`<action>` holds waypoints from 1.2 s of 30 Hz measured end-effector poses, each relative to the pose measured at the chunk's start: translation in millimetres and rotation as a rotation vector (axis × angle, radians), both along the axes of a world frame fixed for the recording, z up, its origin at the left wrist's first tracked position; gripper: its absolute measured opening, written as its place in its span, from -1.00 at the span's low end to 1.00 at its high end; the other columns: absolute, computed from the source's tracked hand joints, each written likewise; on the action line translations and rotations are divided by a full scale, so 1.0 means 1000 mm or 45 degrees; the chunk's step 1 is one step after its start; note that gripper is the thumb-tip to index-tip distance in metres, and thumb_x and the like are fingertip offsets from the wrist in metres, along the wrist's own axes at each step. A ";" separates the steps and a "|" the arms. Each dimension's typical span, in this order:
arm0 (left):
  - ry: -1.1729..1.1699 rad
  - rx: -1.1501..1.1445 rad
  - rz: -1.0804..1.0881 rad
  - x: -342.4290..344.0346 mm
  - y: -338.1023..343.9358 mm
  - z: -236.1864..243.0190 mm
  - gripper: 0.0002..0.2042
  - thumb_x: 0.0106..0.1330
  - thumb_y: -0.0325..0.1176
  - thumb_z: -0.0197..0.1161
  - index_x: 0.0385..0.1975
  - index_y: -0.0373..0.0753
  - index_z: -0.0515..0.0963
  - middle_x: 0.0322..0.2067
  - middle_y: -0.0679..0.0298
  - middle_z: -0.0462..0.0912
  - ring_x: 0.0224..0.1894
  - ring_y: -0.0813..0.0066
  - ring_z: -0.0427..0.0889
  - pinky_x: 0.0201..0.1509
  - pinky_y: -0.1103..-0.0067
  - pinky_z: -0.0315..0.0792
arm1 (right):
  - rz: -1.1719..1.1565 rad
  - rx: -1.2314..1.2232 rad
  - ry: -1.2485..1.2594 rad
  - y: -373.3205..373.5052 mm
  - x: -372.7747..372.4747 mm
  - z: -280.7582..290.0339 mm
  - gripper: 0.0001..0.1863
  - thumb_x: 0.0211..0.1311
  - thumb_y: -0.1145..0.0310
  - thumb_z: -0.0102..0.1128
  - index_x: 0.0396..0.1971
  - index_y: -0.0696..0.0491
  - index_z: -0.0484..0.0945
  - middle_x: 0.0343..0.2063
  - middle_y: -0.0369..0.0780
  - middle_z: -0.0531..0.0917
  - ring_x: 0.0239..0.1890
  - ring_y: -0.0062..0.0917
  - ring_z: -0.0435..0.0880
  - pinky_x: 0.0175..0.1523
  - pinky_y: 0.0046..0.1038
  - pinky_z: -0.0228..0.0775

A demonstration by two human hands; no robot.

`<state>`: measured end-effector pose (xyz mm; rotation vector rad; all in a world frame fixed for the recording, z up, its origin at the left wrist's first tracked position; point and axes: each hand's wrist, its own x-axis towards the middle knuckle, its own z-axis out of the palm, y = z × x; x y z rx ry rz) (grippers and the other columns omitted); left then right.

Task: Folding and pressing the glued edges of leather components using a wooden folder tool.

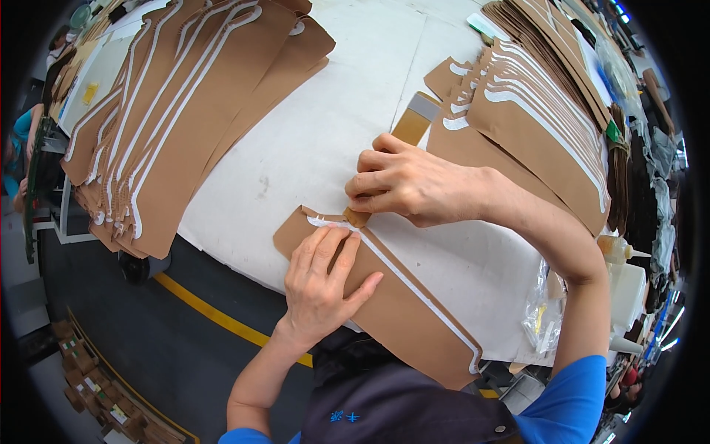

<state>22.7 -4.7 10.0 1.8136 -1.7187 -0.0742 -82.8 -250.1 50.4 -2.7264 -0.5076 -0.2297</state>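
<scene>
A brown, leather-like sheet piece (pixel 403 314) lies at the near edge of the white table, with a white strip along its curved edge. The narrow margin beyond the strip is partly turned up near the far left corner. My left hand (pixel 322 270) rests on this piece with fingers stretched out, fingertips by the white strip. My right hand (pixel 410 181) is closed round a flat tan bar (pixel 411 127) with a grey end. The bar's lower tip touches the piece's edge just beside my left fingertips. My right palm hides the bar's middle.
Fanned brown pieces (pixel 214 111) with white strips cover the table's left side. Another overlapping row (pixel 518 126) lies at the right. A clear plastic bag (pixel 543 318) and a white bottle (pixel 627 296) are near my right elbow. The white table (pixel 296 140) ends close to my apron.
</scene>
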 end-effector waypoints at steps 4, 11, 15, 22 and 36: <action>-0.015 -0.017 -0.008 0.000 0.000 0.000 -0.41 0.06 -0.20 0.62 0.09 -0.36 0.64 0.12 0.07 0.58 0.23 0.03 0.58 0.25 0.21 0.52 | 0.074 -0.063 0.022 -0.001 0.012 0.002 -0.79 0.01 0.53 0.43 -0.30 0.00 0.81 -0.27 -0.42 0.64 -0.09 -0.50 0.52 0.09 -0.39 0.31; -0.012 -0.041 -0.009 -0.002 0.001 0.000 -0.44 0.07 -0.26 0.62 0.07 -0.36 0.65 0.12 0.05 0.57 0.24 0.01 0.56 0.25 0.21 0.53 | 0.088 -0.024 0.000 0.005 0.028 -0.003 -0.86 0.05 0.49 0.42 -0.36 -0.04 0.81 -0.31 -0.43 0.62 -0.09 -0.52 0.54 0.07 -0.41 0.28; -0.032 -0.070 0.056 -0.005 0.005 -0.005 -0.56 0.18 -0.31 0.54 0.03 -0.37 0.64 0.20 0.01 0.53 0.33 -0.03 0.46 0.33 0.15 0.42 | -0.188 0.089 0.031 0.017 0.020 -0.004 -0.66 0.17 0.56 0.38 -0.02 0.06 0.67 -0.12 -0.26 0.64 -0.04 -0.40 0.61 0.04 -0.30 0.41; -0.182 0.044 -0.002 -0.003 0.004 0.002 -0.66 0.36 -0.34 0.38 0.06 -0.35 0.58 0.35 -0.03 0.49 0.45 -0.07 0.38 0.50 0.07 0.22 | -0.515 1.775 -0.161 0.051 -0.021 0.037 -0.73 0.51 0.36 0.29 0.04 0.18 0.52 -0.18 -0.21 0.69 -0.12 -0.55 0.65 0.03 -0.42 0.54; -0.275 -0.060 -0.047 0.003 -0.004 0.004 -0.64 0.40 -0.29 0.34 0.11 -0.33 0.56 0.20 0.06 0.62 0.34 0.07 0.51 0.54 0.07 0.17 | -0.461 1.621 0.003 0.117 -0.121 0.032 -0.67 0.67 0.18 0.06 0.03 0.17 0.57 -0.15 -0.22 0.66 -0.16 -0.59 0.66 -0.08 -0.53 0.49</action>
